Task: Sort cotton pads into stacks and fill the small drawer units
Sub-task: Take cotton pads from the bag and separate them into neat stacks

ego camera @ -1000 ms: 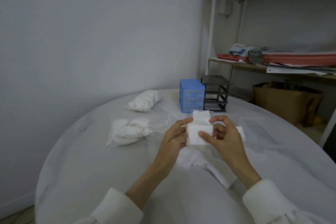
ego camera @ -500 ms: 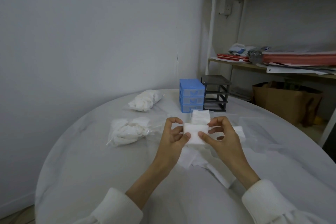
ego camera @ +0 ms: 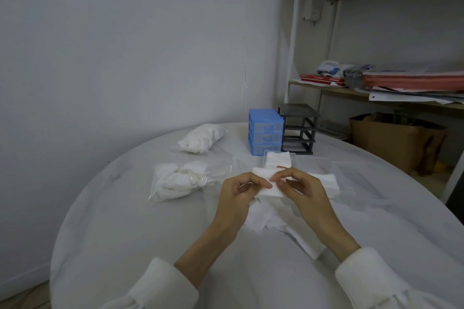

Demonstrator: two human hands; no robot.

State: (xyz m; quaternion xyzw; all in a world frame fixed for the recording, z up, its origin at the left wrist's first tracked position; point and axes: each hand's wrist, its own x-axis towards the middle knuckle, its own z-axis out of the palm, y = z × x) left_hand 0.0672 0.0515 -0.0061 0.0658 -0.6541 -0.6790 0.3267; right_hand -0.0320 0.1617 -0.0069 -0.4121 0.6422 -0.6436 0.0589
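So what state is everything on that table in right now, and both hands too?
Left hand: pinching the cotton pad stack.
Right hand: pinching the same stack.
Cotton pad stack: held above the table.
Blue drawer unit: upright, drawers shut.
Black drawer unit: upright, drawers missing.
Clear drawer: on the table, holds pads.
Near bag: lying, full.
Far bag: lying, full.

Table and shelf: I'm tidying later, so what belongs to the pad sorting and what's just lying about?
Job:
white cotton pads held by both hands
blue plastic drawer unit
dark grey drawer frame
two clear bags of pads

Lying about:
red books
brown paper bag
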